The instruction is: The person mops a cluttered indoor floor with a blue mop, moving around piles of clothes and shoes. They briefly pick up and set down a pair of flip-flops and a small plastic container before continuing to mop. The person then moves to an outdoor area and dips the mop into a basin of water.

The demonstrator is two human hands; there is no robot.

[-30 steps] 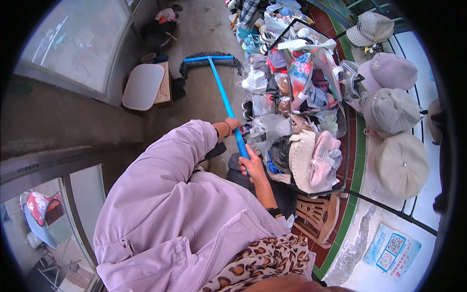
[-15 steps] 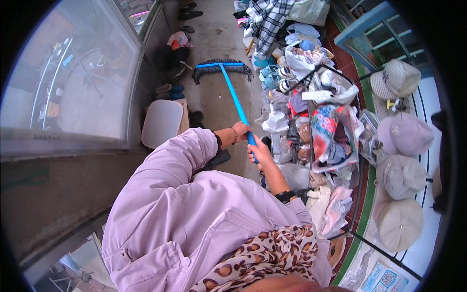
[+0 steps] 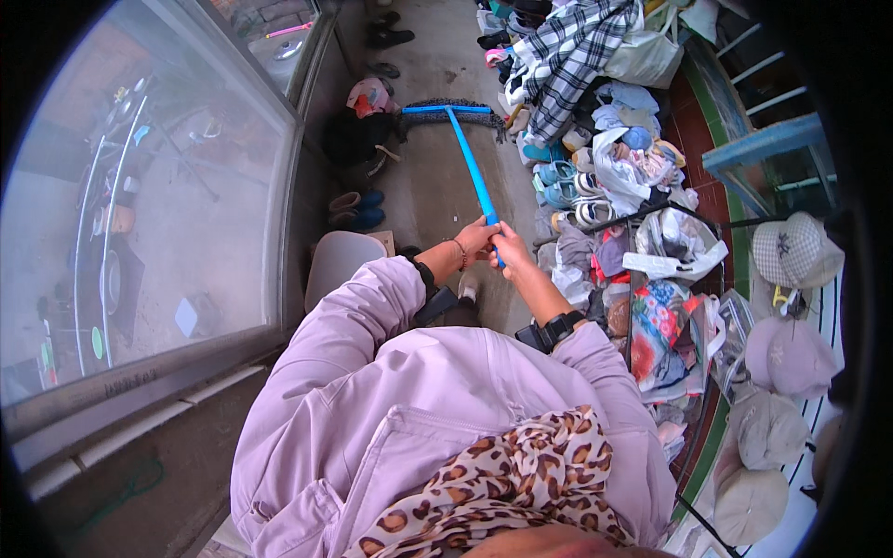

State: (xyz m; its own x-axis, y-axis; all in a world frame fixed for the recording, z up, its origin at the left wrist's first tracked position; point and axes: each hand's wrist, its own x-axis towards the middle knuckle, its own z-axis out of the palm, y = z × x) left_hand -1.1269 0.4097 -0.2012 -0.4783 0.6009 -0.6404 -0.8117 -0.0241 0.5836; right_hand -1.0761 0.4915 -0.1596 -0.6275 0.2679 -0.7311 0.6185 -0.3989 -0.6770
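A flat dust mop with a long blue handle reaches away from me along the floor. Its wide head has a blue bar and dark grey fringe, lying flat on the concrete. My left hand is wrapped around the handle near its end. Close beside it, slightly nearer me, my right hand also grips the handle. The head's right end lies close to the heap of shoes and clothes; its left end is near a pink and red bag.
Along the right side lie piled shoes, plastic bags and a checked black-and-white cloth. Several caps hang beyond them. At left are a glass-paned partition, a pale chair or stool and slippers.
The mop head has slid farther away along the floor, past the pink bag. My hands have moved forward and closer together, still on the handle. The view has shifted, and a light shoe shows below my hands.
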